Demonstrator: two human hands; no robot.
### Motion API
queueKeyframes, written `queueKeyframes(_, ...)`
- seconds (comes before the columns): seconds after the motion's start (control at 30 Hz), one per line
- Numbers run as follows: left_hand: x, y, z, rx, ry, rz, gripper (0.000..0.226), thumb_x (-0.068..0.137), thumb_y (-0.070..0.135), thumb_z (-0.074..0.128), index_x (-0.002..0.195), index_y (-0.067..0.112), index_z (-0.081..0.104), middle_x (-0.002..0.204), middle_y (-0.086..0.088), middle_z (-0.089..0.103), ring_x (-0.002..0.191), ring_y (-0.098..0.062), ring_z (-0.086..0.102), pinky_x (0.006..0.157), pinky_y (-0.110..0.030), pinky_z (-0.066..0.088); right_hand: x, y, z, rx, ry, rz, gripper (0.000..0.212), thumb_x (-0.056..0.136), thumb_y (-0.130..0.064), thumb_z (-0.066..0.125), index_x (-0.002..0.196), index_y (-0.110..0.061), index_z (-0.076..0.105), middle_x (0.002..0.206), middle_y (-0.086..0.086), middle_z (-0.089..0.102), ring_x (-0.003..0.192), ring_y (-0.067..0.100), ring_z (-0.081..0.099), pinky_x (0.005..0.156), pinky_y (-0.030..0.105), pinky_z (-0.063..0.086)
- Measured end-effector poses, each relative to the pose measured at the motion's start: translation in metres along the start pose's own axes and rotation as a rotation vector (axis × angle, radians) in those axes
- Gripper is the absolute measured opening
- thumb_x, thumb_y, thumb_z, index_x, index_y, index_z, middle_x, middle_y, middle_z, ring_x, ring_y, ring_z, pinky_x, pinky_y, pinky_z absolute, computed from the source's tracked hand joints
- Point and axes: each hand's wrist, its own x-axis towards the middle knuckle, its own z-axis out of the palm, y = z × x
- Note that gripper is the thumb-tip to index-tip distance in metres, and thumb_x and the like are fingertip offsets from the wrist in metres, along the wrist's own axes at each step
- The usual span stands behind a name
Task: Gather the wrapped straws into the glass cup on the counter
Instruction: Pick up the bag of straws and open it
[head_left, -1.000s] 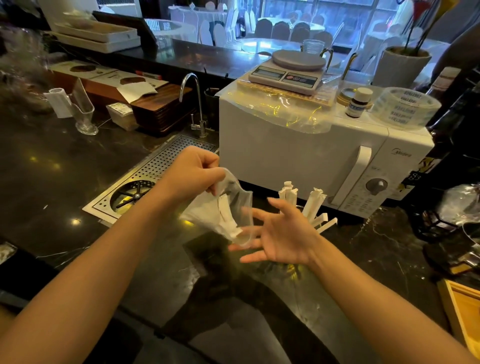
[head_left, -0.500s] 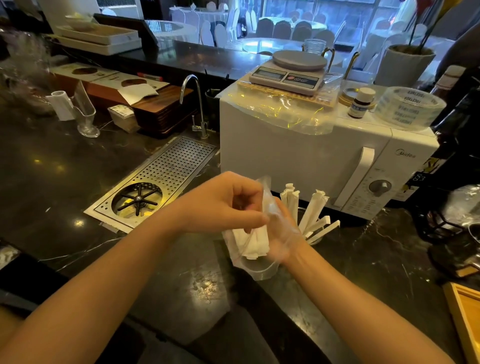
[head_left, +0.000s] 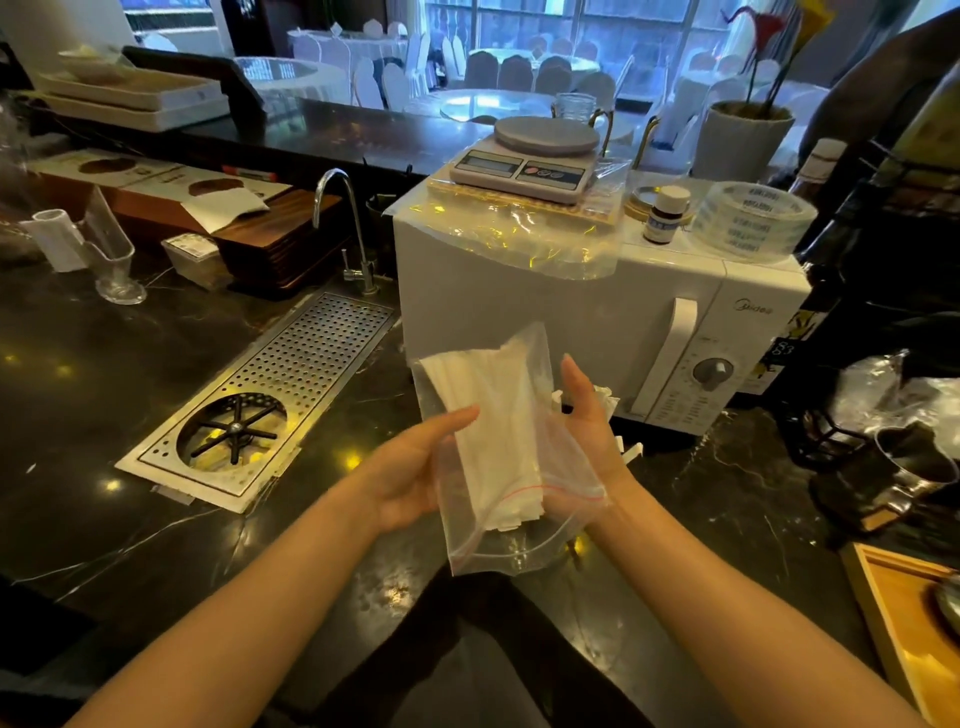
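I hold a clear zip bag (head_left: 540, 499) upright between both hands above the dark counter (head_left: 156, 415), its red zip line at the end nearest me. A bundle of white wrapped straws (head_left: 488, 415) lies inside it. My left hand (head_left: 410, 473) cups the bag's left side with the fingers stretched along it. On the bag's right side, my right hand (head_left: 589, 421) presses against it. More wrapped straws (head_left: 605, 397) poke out behind my right hand; the glass cup that holds them is hidden by hand and bag.
A white microwave (head_left: 597, 312) stands just behind the bag, with a kitchen scale (head_left: 524, 161), a small bottle (head_left: 667, 213) and tape rolls (head_left: 753, 218) on top. A steel drip tray (head_left: 270, 400) and faucet (head_left: 343, 218) lie left. A metal pitcher (head_left: 914, 467) and wooden tray (head_left: 904, 613) sit right.
The bag has been turned and raised, from hanging crumpled under my left hand to standing upright between both hands. My right hand has come out from behind it to its right side.
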Motion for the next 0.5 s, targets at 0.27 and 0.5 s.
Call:
queueKeyframes(0.27,0.019,0.006,0.023,0.117,-0.118,0.065,0.035,0.080,-0.004,0.053,0.101,0.024,0.055,0.094,-0.004,0.068,0.073,-0.016,0.072,0.069,-0.037,0.058,-0.021,-0.026,-0.009,-0.233,0.073,0.097,0.078,0.049,-0.038,0.082,0.117,-0.009,0.058,0.097,0.011,0.068,0.084,0.025,0.068,0.074,0.033,0.057)
queueKeyframes(0.5,0.036,0.046,0.042,0.340,-0.132,0.199,0.038,0.081,-0.006,0.054,0.106,0.021,0.052,0.097,-0.004,0.065,0.086,-0.020,0.066,0.065,-0.030,0.060,-0.040,-0.065,0.009,-0.549,0.351,0.093,0.030,0.086,-0.011,0.051,0.116,-0.008,0.049,0.100,0.011,0.062,0.090,0.025,0.061,0.084,0.040,0.048)
